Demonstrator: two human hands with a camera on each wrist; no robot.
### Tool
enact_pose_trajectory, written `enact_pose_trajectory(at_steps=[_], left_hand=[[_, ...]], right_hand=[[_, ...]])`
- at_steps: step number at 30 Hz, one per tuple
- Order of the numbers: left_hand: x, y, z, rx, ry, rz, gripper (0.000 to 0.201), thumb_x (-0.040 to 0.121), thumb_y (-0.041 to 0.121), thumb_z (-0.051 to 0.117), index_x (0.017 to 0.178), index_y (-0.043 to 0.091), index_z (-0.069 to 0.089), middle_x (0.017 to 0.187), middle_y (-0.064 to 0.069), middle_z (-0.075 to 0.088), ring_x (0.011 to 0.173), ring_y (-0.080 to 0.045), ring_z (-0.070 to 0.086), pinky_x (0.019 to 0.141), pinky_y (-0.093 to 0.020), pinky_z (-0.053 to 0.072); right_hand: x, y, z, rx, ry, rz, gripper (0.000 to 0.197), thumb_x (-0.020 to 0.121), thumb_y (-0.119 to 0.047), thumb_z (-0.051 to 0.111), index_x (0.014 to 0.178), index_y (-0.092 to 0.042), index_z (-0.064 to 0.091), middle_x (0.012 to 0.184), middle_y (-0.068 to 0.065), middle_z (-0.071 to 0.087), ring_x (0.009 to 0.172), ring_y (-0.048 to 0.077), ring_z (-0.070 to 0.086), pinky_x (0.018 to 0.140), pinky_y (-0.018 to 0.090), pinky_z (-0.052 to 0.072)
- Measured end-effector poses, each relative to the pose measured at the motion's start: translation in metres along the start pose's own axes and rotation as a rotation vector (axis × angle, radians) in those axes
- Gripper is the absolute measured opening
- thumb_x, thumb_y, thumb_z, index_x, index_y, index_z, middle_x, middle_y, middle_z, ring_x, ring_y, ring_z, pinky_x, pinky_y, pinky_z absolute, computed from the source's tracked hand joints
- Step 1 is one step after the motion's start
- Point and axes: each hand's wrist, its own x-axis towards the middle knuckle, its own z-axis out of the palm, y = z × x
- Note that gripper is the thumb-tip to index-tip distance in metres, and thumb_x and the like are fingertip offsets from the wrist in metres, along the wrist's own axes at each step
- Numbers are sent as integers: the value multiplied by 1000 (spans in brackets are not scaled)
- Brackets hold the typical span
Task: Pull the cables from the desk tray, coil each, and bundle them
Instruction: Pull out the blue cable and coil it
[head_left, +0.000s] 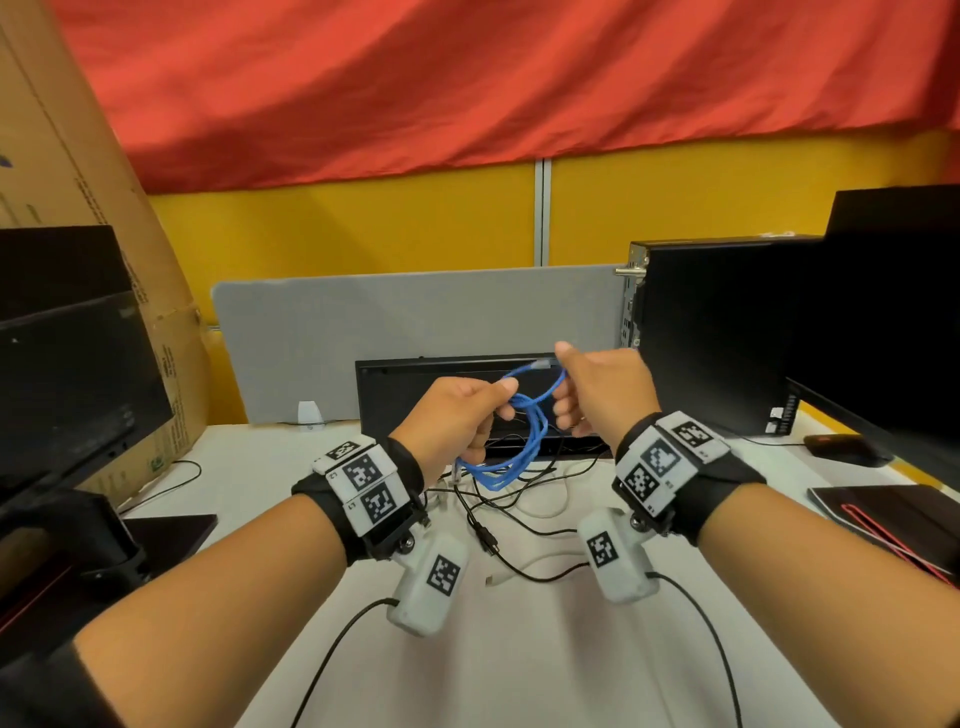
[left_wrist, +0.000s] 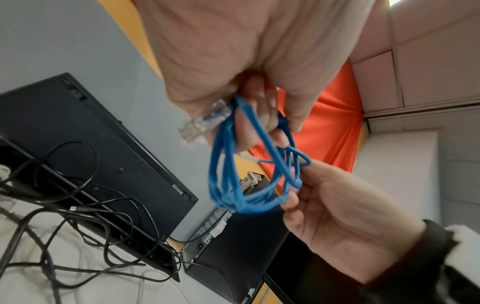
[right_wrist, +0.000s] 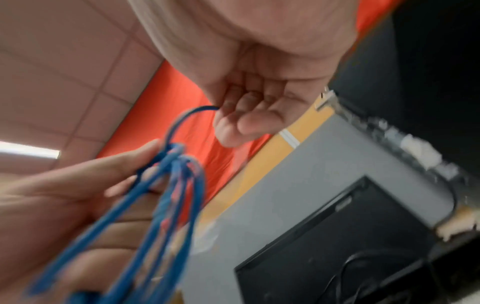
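Scene: A person stood at a white table (head_left: 519, 649), both hands raised over a tangle of loose cords.

Cable: A blue cable (head_left: 511, 441), already wound into several loops, hung in the air between the hands, above the table and in front of a black tray (head_left: 395, 395).

Key relation: The coil's long axis ran down and slightly toward the person, its top bunched at the left hand (head_left: 457, 421) and its bottom dangling just above the black cords (head_left: 498, 509). The free tail arced up and to the right from the coil into the right hand (head_left: 602, 389). The left hand was the anchor, the right the nearer one to the loose end.

Left hand: Fingers curled round the gathered top of the loops, thumb pressed over them; a clear plug (left_wrist: 205, 121) stuck out beside the palm in the left wrist view.

Right hand: Fingers half curled, pinching the tail near its end, thumb lifted clear; the right wrist view was blurred, so how firm the pinch was could not be told.

Step in hand: Likely the last wrap or tuck of the tail round the coil.

Still to do: Black and white cords (head_left: 550, 558) lay uncoiled on the table.

Risk: A slack tail could let the loops spring apart.
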Motion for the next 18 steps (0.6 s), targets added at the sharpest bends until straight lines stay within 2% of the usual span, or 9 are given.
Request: enact_pose_trajectory(at_steps=[1, 3, 5, 8, 11, 13, 16, 18], left_hand=[[0, -1, -1, -15, 6, 5, 31, 98, 31, 53, 78, 8, 59, 53, 3, 27, 46, -12, 21, 42, -22, 25], [0, -4, -2, -41, 20, 11, 29, 99, 30, 52, 80, 8, 58, 54, 3, 27, 45, -11, 21, 41, -22, 25], [0, -5, -2, -59, 29, 11, 28, 99, 29, 53, 79, 9, 56, 55, 3, 28, 45, -11, 21, 40, -21, 25], [3, -4, 1, -105, 72, -18, 29, 99, 30, 52, 76, 12, 52, 54, 4, 27, 44, -11, 20, 39, -20, 25], [5, -4, 0, -173, 123, -26, 30, 99, 30, 51, 74, 13, 49, 53, 4, 26, 42, -10, 20, 37, -19, 24], [5, -5, -3, -174, 132, 13, 30, 99, 29, 51, 75, 11, 48, 52, 2, 25, 41, -11, 21, 38, -20, 23], [7, -5, -3, -132, 152, 46, 31, 99, 30, 50, 75, 9, 48, 49, 3, 26, 41, -11, 22, 41, -21, 23], [9, -5, -2, -107, 200, 31, 34, 99, 30, 50, 72, 11, 49, 45, 6, 28, 39, -9, 25, 40, -21, 26]], right_hand=[[1, 1, -4, -47, 24, -32, 42, 90, -38, 63, 59, -9, 63, 47, 5, 63, 39, 18, 59, 41, 26, 48], [0, 4, -7, -81, 35, -123, 25, 85, -30, 72, 70, -12, 62, 51, 5, 66, 40, 17, 60, 40, 26, 49], [-5, 5, -3, -51, 3, -266, 8, 86, -17, 71, 81, -20, 64, 58, 6, 68, 45, 15, 63, 44, 27, 53], [-13, 7, 1, -184, 0, -571, 23, 90, -3, 58, 92, -21, 72, 69, -3, 68, 58, 12, 66, 57, 28, 58], [-18, 6, -2, -298, 80, -803, 22, 87, -1, 56, 89, -13, 73, 69, -11, 63, 57, 8, 60, 55, 22, 51], [-23, 5, -1, -316, 68, -818, 18, 84, -5, 58, 83, -14, 73, 65, -11, 62, 55, 6, 56, 53, 15, 46], [-27, 3, 3, -341, -62, -705, 8, 81, -15, 65, 77, -17, 71, 65, -8, 64, 58, 9, 58, 55, 20, 50], [-30, 2, 4, -393, -192, -666, 6, 79, -15, 65, 80, -18, 70, 67, -7, 62, 59, 10, 57, 56, 21, 50]])
